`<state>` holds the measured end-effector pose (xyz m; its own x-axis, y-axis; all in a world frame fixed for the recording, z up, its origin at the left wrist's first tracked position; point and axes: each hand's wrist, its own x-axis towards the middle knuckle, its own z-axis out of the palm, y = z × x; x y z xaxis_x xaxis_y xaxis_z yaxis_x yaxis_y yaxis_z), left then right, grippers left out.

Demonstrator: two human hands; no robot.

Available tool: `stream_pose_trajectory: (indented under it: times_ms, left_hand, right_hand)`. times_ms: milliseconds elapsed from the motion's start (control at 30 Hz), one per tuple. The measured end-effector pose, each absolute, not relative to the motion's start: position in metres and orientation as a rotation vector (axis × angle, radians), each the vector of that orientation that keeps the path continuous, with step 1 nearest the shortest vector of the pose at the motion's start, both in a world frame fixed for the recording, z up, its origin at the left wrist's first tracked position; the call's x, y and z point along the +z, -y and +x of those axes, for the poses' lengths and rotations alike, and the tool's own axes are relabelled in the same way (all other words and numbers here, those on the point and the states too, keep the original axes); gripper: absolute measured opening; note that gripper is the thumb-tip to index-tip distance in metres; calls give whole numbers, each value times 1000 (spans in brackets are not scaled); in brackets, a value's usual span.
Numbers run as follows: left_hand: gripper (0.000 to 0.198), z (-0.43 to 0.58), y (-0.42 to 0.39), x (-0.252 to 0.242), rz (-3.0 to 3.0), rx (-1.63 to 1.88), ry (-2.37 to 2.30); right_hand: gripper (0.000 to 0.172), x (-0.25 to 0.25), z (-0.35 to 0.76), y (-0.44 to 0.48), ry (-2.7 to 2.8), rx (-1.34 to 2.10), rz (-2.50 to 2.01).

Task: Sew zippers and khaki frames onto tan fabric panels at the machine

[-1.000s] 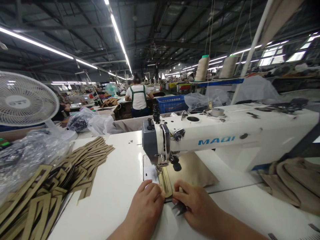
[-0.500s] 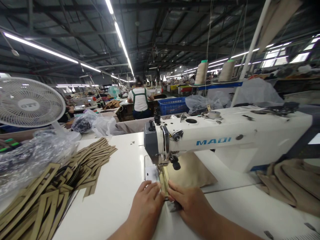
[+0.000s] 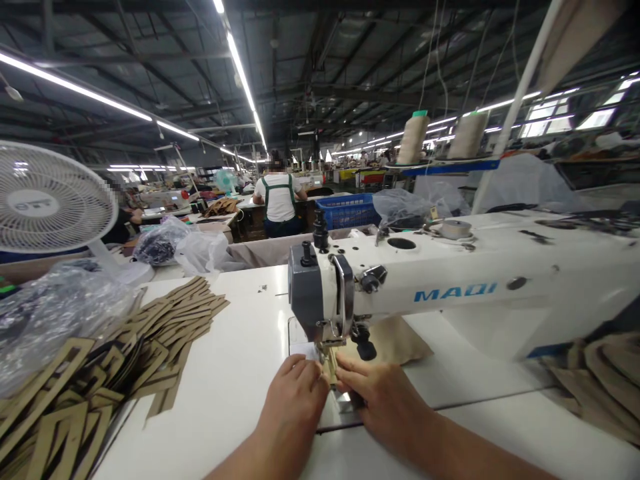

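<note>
Under the needle and presser foot of a white sewing machine (image 3: 350,280) lies a beige fabric piece (image 3: 397,339), with a narrow olive-tan strip (image 3: 331,364) along its left edge. My left hand (image 3: 296,395) is closed, its bunched fingers pressing on the strip's left side just in front of the foot. From the right, my right hand (image 3: 384,393) holds the fabric edge with fingers pressed together. The fingertips of both hands are close to each other, and they hide part of the fabric. A shiny metal plate (image 3: 345,402) shows below them.
Flat olive-tan strips and frames (image 3: 150,363) are piled on the left of the white table (image 3: 210,393). Beside them are clear plastic (image 3: 55,320) and a white fan (image 3: 45,200). Brown fabric pieces (image 3: 607,380) lie right. Thread cones (image 3: 414,140) stand behind; a co-worker (image 3: 280,198) sits ahead.
The fabric and strip have slid farther back under the presser foot, with both hands staying on them. The view has moved nearer, so the machine looks larger.
</note>
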<state>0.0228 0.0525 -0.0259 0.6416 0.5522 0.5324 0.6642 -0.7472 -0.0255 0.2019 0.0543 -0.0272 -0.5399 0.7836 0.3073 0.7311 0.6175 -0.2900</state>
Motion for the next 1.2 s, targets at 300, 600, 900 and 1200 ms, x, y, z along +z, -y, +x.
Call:
stream_pose_trajectory:
  times_ms: [300, 600, 900, 1200]
  left_hand:
    - [16, 22, -66, -33, -2625, -831, 1063]
    - [11, 23, -70, -33, -2617, -879, 1110]
    - [13, 24, -70, -31, -2598, -880, 1132]
    - [12, 20, -75, -31, -2631, -832, 1074]
  right_hand:
    - [40, -30, 200, -65, 2404, 211, -1292]
    - [32, -36, 199, -74, 2347, 110, -1201]
    - [42, -34, 199, -74, 2350, 171, -1208]
    - [40, -37, 199, -79, 2370, 118, -1218]
